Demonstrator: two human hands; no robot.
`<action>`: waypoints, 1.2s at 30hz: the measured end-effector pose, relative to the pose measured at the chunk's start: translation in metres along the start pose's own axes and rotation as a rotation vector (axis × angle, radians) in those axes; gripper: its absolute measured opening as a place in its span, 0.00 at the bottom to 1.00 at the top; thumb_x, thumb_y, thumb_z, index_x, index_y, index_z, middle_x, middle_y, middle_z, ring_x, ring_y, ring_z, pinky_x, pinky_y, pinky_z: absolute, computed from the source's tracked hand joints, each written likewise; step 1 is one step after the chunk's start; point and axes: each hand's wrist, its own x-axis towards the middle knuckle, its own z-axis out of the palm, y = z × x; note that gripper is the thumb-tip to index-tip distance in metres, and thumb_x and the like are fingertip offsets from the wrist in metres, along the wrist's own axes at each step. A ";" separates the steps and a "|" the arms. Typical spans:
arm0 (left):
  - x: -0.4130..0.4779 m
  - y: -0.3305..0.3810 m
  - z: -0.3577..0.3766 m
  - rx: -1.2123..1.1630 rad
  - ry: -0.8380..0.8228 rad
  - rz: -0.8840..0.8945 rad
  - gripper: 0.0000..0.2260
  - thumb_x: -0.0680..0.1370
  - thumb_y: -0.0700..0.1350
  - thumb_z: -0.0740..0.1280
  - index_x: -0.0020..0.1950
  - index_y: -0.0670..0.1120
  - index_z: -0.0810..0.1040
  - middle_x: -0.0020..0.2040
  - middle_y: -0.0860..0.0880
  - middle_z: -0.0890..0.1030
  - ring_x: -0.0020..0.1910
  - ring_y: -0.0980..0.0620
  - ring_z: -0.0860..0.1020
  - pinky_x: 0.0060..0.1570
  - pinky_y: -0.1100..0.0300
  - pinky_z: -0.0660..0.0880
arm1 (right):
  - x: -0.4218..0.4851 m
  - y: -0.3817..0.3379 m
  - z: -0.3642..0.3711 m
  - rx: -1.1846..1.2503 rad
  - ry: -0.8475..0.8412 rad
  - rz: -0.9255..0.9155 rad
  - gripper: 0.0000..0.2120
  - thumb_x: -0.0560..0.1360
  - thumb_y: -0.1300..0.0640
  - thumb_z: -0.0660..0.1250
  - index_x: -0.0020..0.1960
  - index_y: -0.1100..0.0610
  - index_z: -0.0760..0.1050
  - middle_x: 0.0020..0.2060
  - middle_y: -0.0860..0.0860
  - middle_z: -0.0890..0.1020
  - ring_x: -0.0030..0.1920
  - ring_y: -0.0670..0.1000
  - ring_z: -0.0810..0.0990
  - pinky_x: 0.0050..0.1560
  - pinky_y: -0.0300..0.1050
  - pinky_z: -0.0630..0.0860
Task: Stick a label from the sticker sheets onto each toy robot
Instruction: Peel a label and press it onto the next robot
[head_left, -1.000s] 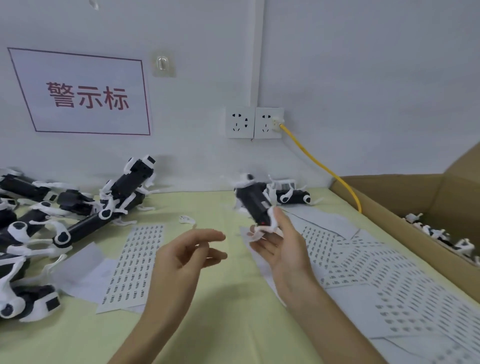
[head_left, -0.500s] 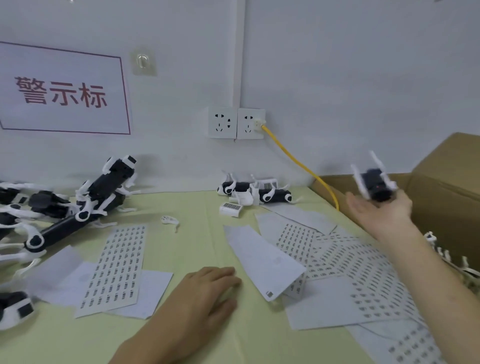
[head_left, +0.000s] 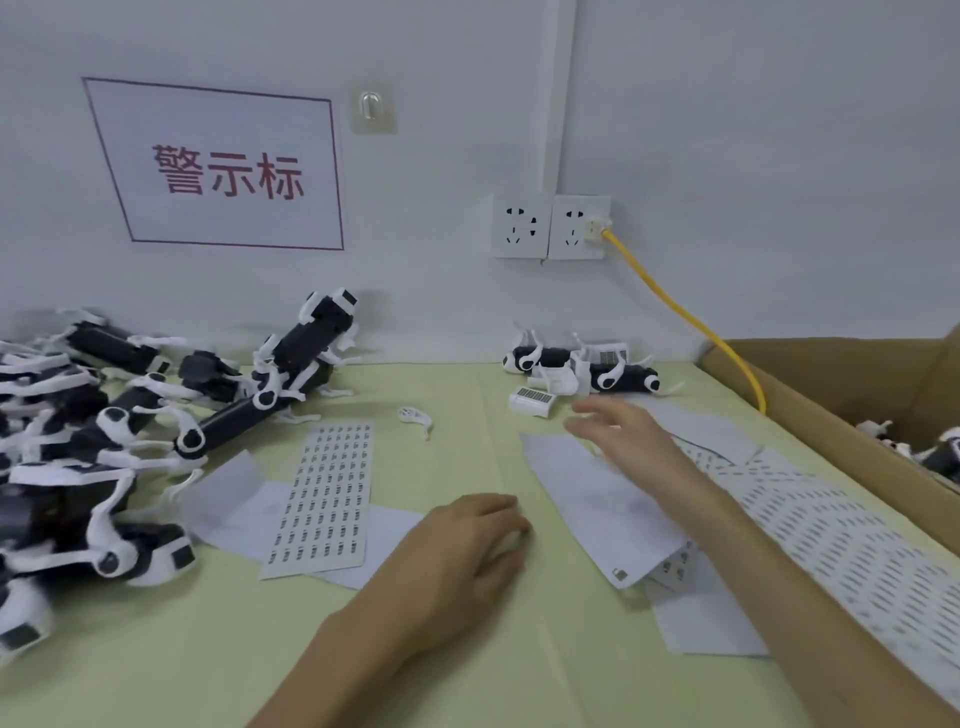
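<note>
Right hand (head_left: 623, 436) now empty, fingers (head_left: 589, 415) spread and blurred at centre right, no longer carrying the toy robot held over the cardboard box (head_left: 831, 441) half a second ago: likely one labelled and dropped, next pickup starting. Left hand (head_left: 457, 556) flat on the surface (head_left: 467, 675), fingers loosely together. Unlabelled toy robots (head_left: 104, 441) heaped at left, sticker sheets (head_left: 324, 493) centre. Wall sign (head_left: 218, 166) upper left reads 警示标

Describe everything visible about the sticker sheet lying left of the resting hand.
The sticker sheet is a long white rectangle printed with columns of small dark labels, apparently all still in place. It lies flat on the pale green table, overlapping blank white papers beneath. Neither hand touches it; the left hand rests just right of it.
</note>
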 end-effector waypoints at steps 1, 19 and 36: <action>0.000 -0.006 -0.004 0.013 0.037 -0.029 0.17 0.85 0.50 0.62 0.73 0.52 0.76 0.78 0.53 0.70 0.77 0.55 0.67 0.73 0.62 0.62 | 0.000 0.001 0.011 -0.194 -0.060 -0.005 0.17 0.76 0.43 0.72 0.62 0.43 0.75 0.64 0.47 0.76 0.61 0.47 0.77 0.59 0.48 0.73; 0.033 -0.074 -0.081 -0.128 0.870 -0.663 0.33 0.76 0.40 0.74 0.78 0.41 0.64 0.72 0.44 0.72 0.69 0.42 0.72 0.69 0.43 0.71 | -0.028 0.009 0.057 -0.465 0.104 -0.356 0.05 0.78 0.54 0.66 0.45 0.49 0.80 0.42 0.43 0.83 0.45 0.48 0.81 0.48 0.47 0.77; 0.094 -0.143 -0.121 -0.289 1.017 -0.674 0.09 0.76 0.49 0.75 0.50 0.47 0.78 0.42 0.50 0.81 0.48 0.40 0.81 0.56 0.47 0.76 | -0.018 0.012 0.056 -0.573 0.106 -0.425 0.08 0.80 0.50 0.63 0.53 0.47 0.81 0.45 0.44 0.84 0.44 0.48 0.81 0.46 0.46 0.77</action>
